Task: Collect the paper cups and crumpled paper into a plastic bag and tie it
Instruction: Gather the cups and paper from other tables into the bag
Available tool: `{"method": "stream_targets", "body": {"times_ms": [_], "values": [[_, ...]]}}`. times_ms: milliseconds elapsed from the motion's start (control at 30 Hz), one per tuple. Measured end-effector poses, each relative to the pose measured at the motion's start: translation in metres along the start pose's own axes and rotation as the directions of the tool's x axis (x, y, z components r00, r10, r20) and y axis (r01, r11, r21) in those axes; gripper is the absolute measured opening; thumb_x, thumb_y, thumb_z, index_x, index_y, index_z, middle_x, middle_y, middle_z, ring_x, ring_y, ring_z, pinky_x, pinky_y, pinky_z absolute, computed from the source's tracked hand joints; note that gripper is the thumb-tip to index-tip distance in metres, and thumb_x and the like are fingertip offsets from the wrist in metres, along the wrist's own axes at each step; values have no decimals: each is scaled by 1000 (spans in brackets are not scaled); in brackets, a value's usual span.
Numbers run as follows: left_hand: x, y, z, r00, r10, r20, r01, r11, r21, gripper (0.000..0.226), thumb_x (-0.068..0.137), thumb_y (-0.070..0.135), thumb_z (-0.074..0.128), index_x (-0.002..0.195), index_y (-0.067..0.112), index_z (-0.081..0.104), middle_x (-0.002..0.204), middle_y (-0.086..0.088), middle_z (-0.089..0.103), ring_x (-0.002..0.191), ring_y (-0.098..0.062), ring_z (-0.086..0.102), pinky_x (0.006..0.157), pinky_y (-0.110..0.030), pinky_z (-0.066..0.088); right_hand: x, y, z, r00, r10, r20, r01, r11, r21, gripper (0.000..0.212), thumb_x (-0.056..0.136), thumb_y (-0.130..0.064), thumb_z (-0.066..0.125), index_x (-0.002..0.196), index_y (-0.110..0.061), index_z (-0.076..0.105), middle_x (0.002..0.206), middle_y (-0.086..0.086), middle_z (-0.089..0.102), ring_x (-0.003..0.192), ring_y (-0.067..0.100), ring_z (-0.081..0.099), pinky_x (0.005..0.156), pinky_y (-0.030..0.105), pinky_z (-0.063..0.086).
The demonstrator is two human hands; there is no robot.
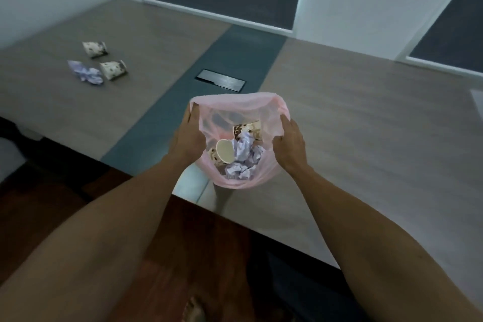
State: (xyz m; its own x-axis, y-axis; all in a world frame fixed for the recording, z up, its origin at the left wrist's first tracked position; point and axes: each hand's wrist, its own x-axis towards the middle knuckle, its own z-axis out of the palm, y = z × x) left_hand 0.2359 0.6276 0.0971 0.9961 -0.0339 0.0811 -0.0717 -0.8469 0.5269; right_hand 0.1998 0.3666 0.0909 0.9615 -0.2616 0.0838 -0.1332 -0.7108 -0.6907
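Single head-worn view, wide-angle, looked forward and steeply down from standing height. Both forearms entered from bottom corners, converged at frame centre near table (366,117) front edge. Camera sat close above hands, far wall and dark panels lay at top. Floor showed at bottom. Edges bent by lens. No second view to share scene.
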Motion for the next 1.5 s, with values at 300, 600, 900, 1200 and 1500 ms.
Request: {"method": "stream_targets", "body": {"times_ms": [300,600,900,1200,1500], "values": [[2,-168,-132,982,-131,-134,137,990,31,86,92,4,54,162,18,6,166,-8,19,137,-34,43,102,-50,45,3,-159,156,978,-152,141,135,983,123,75,87,1,47,157,-20,32,150,9,46,130,31,48,103,39,41],[12,-300,-221,920,-253,-299,281,958,54,83,92,4,50,162,21,7,166,-7,18,130,-37,48,92,-47,47,36,-294,283,907,-342,247,312,938,152,77,87,2,49,158,-20,30,153,8,43,127,30,50,99,37,44],[86,-413,-298,868,-340,-362,371,929,17,79,90,16,50,160,21,13,162,-6,25,129,-40,49,98,-60,47,108,-421,403,824,-469,318,438,883,167,75,91,-1,48,159,-19,24,151,11,41,128,32,47,99,42,44],[196,-515,-364,812,-402,-423,470,880,66,83,92,3,53,161,18,9,164,-9,21,121,-42,53,92,-51,49,210,-531,515,722,-564,400,530,823,205,76,91,-1,47,161,-16,19,155,11,36,132,32,44,103,41,42],[274,-632,-396,843,-357,-403,422,903,84,84,90,-2,53,161,19,12,162,-9,25,123,-38,52,86,-46,51,252,-596,622,706,-537,462,513,837,189,80,93,0,45,162,-21,10,164,6,23,144,30,35,109,44,39]]}}
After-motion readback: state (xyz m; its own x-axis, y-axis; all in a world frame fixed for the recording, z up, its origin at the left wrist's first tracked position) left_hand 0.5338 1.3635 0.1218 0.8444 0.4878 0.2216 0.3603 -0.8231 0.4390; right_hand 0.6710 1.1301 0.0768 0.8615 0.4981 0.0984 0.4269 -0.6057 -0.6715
